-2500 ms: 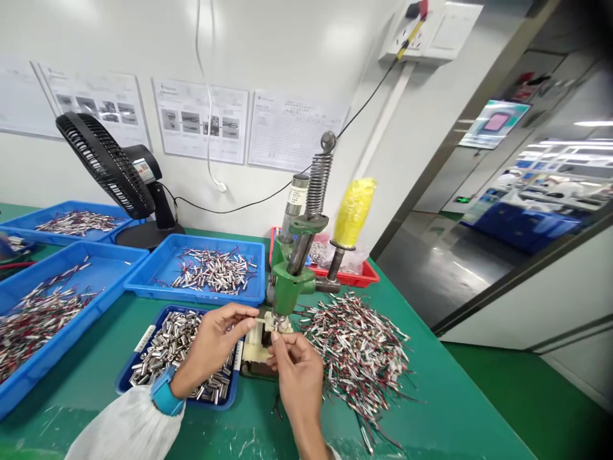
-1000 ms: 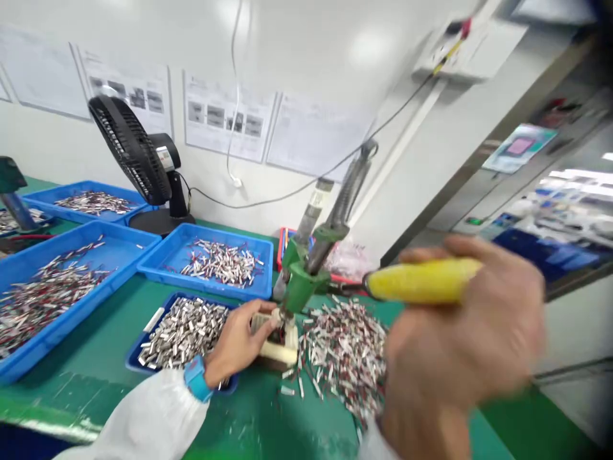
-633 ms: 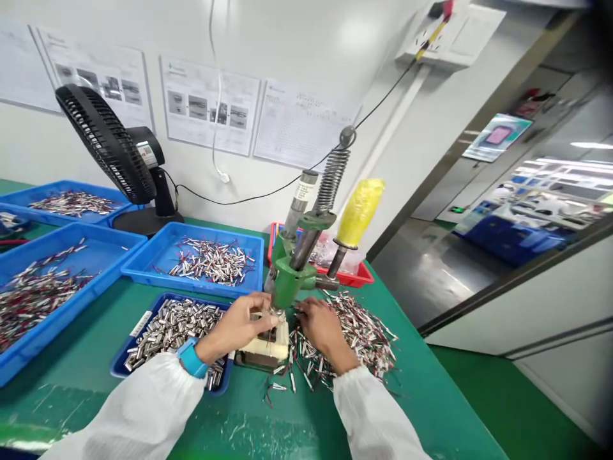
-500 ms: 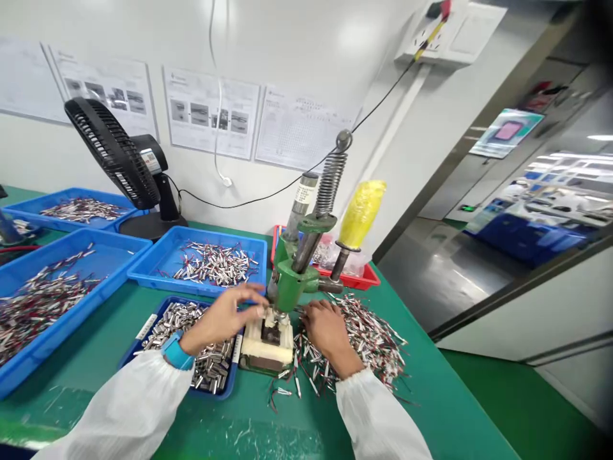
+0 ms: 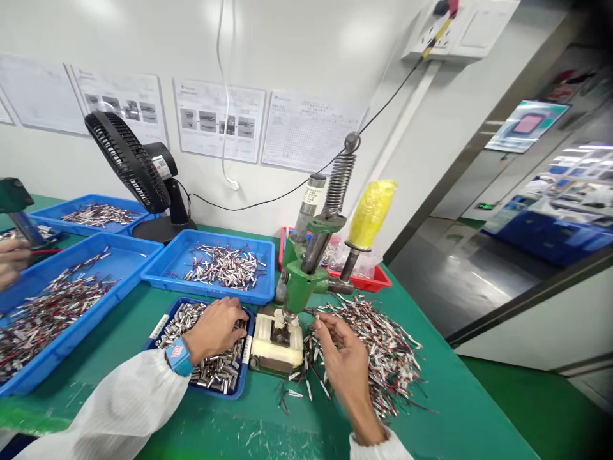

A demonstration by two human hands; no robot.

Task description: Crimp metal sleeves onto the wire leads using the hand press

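My left hand (image 5: pixel 215 329) is over a small dark-blue tray (image 5: pixel 238 383) of loose metal cylinders (image 5: pixel 218 374). Its fingers bend down among the cylinders, with the thumb a little apart, and the fingertips are partly hidden. Just right of the press, my right hand (image 5: pixel 343 358) pinches a small wired part (image 5: pixel 317 317) between thumb and forefinger; most of that part is covered. Between my hands stands a green hand press (image 5: pixel 301 287) with a coil spring, a yellow-wrapped lever handle (image 5: pixel 371 214) and a pale base block (image 5: pixel 275 348). A heap of small white parts with red and black wires (image 5: pixel 387 345) lies beside my right hand.
Larger blue trays (image 5: pixel 156 271) with wired parts stand behind and to the left. A black fan (image 5: pixel 129 163) is at the back, and a red tray (image 5: pixel 378 281) sits behind the press. Another person's hand (image 5: pixel 12 262) shows at the left edge, near a second green tool (image 5: pixel 14 195).
My left hand has moved from the press down and left into the tray of cylinders. My right hand has turned, its thumb and forefinger now showing in a pinch. The view has shifted slightly left.
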